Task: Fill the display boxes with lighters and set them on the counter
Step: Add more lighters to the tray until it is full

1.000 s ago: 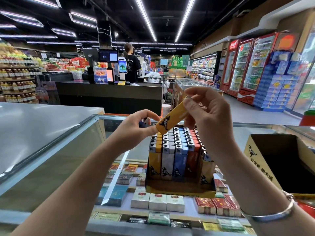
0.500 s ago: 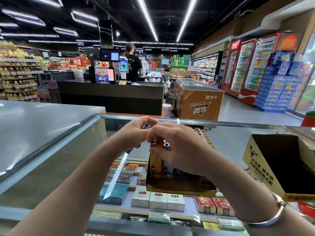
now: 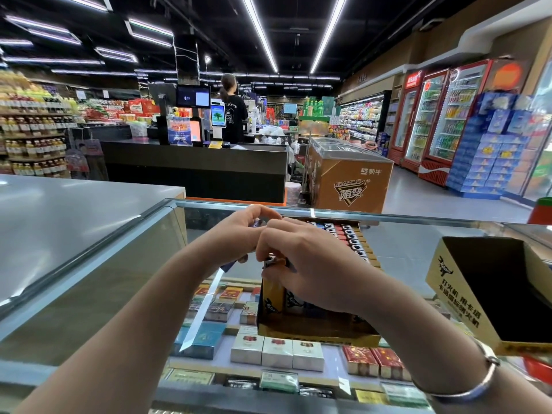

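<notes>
A yellow display box [image 3: 316, 330] stands on the glass counter [image 3: 418, 249], packed with upright lighters [image 3: 352, 237] in yellow, white, blue and red. My right hand [image 3: 313, 264] reaches over its front left corner, fingers curled on the metal top of a yellow lighter [image 3: 272, 292] that stands in the box. Close beside it, my left hand [image 3: 239, 237] grips a dark blue lighter [image 3: 229, 265], mostly hidden in the fingers. An empty display box [image 3: 448, 294] of the same kind lies tilted at the right.
Cigarette packs [image 3: 277, 352] fill the case under the glass. A grey counter top [image 3: 59, 210] adjoins on the left. Beyond the counter are a brown freezer chest [image 3: 349, 180], a checkout desk [image 3: 194, 165] with a person behind it, and drink fridges [image 3: 433, 115].
My right hand has come down from in front of me and set the yellow lighter into the box's front left corner. My left hand stayed beside it with the blue lighter.
</notes>
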Motion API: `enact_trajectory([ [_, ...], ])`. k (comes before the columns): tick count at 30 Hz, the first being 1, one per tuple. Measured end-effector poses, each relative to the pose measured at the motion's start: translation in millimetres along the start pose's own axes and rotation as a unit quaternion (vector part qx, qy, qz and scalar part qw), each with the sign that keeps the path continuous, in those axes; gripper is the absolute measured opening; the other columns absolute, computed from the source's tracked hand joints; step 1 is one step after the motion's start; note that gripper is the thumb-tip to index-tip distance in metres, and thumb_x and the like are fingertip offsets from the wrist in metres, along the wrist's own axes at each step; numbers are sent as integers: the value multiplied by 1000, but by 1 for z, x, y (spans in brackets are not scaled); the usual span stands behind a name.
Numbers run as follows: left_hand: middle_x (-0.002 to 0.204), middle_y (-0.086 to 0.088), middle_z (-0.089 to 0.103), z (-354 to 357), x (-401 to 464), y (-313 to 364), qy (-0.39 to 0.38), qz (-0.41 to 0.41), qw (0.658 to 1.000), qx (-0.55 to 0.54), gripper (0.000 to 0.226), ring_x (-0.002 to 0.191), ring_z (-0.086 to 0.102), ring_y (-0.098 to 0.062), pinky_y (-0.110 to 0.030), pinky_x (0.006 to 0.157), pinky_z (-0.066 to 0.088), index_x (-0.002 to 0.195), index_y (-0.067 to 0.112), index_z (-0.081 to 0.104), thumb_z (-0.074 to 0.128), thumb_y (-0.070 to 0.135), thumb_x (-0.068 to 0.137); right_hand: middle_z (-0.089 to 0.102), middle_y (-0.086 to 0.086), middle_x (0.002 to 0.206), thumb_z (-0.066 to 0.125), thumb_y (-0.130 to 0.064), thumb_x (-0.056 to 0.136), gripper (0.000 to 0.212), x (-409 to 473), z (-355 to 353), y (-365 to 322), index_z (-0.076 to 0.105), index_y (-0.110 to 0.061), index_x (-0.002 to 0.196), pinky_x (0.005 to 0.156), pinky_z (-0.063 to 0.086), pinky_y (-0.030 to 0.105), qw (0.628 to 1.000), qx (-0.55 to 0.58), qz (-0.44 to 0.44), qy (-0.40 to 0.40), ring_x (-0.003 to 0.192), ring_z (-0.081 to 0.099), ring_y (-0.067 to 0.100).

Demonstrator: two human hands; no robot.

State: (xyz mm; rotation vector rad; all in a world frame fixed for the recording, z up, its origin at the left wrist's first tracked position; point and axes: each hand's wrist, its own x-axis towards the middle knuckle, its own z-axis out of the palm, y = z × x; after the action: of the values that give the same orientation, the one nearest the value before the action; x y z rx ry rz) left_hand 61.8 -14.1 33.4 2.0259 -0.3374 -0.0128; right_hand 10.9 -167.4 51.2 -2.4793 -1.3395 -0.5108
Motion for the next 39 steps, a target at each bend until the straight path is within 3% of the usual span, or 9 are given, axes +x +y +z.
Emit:
enact_trajectory([
  [3, 102, -15, 59, 1, -3, 4, 10, 4, 1000, 17, 24, 77, 57, -25, -28, 60, 49, 113, 21, 50, 56, 21, 90, 59, -1, 109, 68, -15, 83, 15, 0, 1, 2, 64, -14, 97, 81, 33, 14, 1000, -11, -3, 8, 100, 49, 12],
  [8, 105, -16, 50, -8, -6, 8, 35, 4, 990, -134, 32, 83, 50, -23, -27, 68, 44, 120, 7, 49, 38, -2, 92, 48, -18, 86, 68, -23, 84, 13, -1, 0, 8, 67, -16, 95, 71, 33, 10, 999, 46, 5, 15, 79, 40, -1],
  [13, 98, -2, 69, -12, -11, 12, 61, 145, 967, -200, 39, 93, 65, -17, -29, 82, 53, 115, 24, 49, 56, 3, 82, 51, -19, 79, 66, -15, 84, 4, -2, -7, 13, 67, -14, 89, 66, 43, 14, 986, 99, 35, 129, 72, 51, 1],
  [18, 92, -2, 73, -5, -12, 17, 42, 244, 955, -164, 62, 82, 68, -12, -16, 70, 51, 118, 35, 42, 68, 9, 69, 61, -1, 73, 67, -10, 84, 8, -2, -16, 21, 65, -15, 90, 59, 47, 21, 937, 175, 115, 278, 63, 53, 10],
  [26, 75, 4, 66, 17, -15, 17, 75, 320, 944, -2, 61, 73, 60, -17, -28, 70, 54, 124, 43, 36, 69, 29, 74, 46, -12, 50, 71, -26, 79, 10, -3, -11, 19, 68, -18, 85, 45, 32, 11, 945, 142, 118, 270, 45, 43, 4],
  [30, 103, 8, 69, 13, -11, 14, 4, 252, 966, -63, 63, 92, 65, -5, -17, 73, 52, 120, 45, 38, 72, 25, 72, 54, -5, 48, 69, -21, 82, 7, -6, -18, 22, 70, -15, 84, 41, 40, 21, 937, 188, 134, 262, 38, 44, 8],
  [32, 128, 11, 52, 9, -8, 12, -36, 189, 980, -49, 62, 107, 58, -2, -15, 79, 49, 119, 47, 36, 73, 37, 70, 62, 5, 57, 67, -11, 83, 1, -8, -27, 28, 68, -12, 83, 46, 52, 33, 918, 260, 155, 257, 45, 55, 18],
  [36, 140, 21, 25, -3, -9, 6, -145, 96, 985, 22, 62, 131, 26, -4, -15, 95, 33, 115, 61, 30, 68, 51, 67, 58, 5, 65, 55, 8, 83, 24, -16, -47, 42, 61, -13, 74, 46, 48, 24, 864, 386, 183, 266, 51, 52, 11],
  [39, 151, 26, 6, -8, -14, 6, -217, 78, 973, 28, 75, 138, 10, -2, -32, 112, 18, 109, 74, 32, 75, 63, 49, 57, 1, 63, 55, 10, 82, 23, -23, -54, 49, 60, -12, 79, 44, 46, 21, 865, 414, 159, 237, 49, 51, 11],
])
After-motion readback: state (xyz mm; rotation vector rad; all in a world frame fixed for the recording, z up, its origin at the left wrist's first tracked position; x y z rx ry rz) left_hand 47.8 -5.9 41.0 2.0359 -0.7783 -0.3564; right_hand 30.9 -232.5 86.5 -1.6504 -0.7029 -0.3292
